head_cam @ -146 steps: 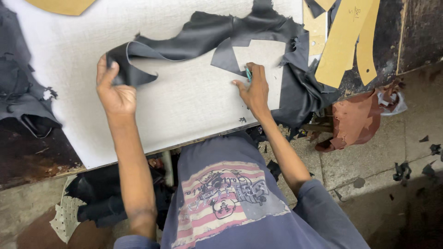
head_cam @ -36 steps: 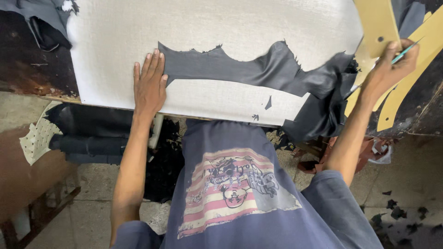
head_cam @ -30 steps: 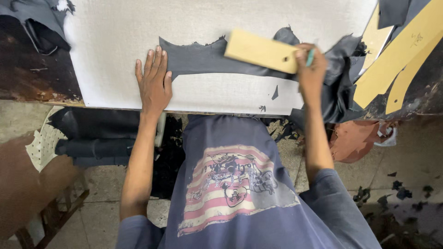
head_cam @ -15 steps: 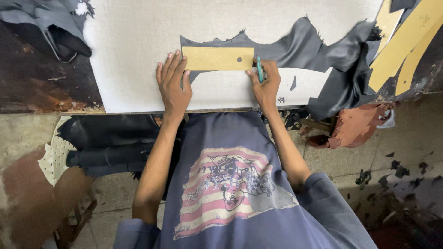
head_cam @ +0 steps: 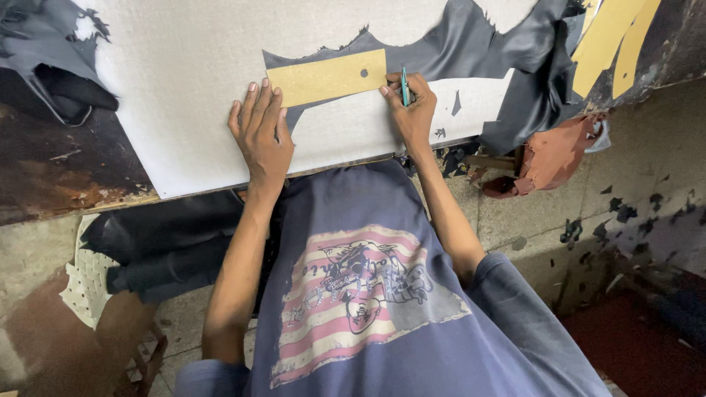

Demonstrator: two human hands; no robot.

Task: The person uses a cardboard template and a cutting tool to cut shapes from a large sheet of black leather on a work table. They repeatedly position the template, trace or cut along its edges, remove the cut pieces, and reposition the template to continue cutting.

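Cardboard template laid on dark leather near the board's front edge, my left hand flat, open, pinning it, my right hand pinching a teal pen at its end; tracing barely begun, I judge.

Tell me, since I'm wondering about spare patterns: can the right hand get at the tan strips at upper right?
Probably yes: the right hand holds a pen, but nothing blocks the strips.

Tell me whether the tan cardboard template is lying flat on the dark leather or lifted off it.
Flat. The tan template lies flush on the dark leather; the left hand presses beside its left end, and the right hand holds a teal pen at its right edge.
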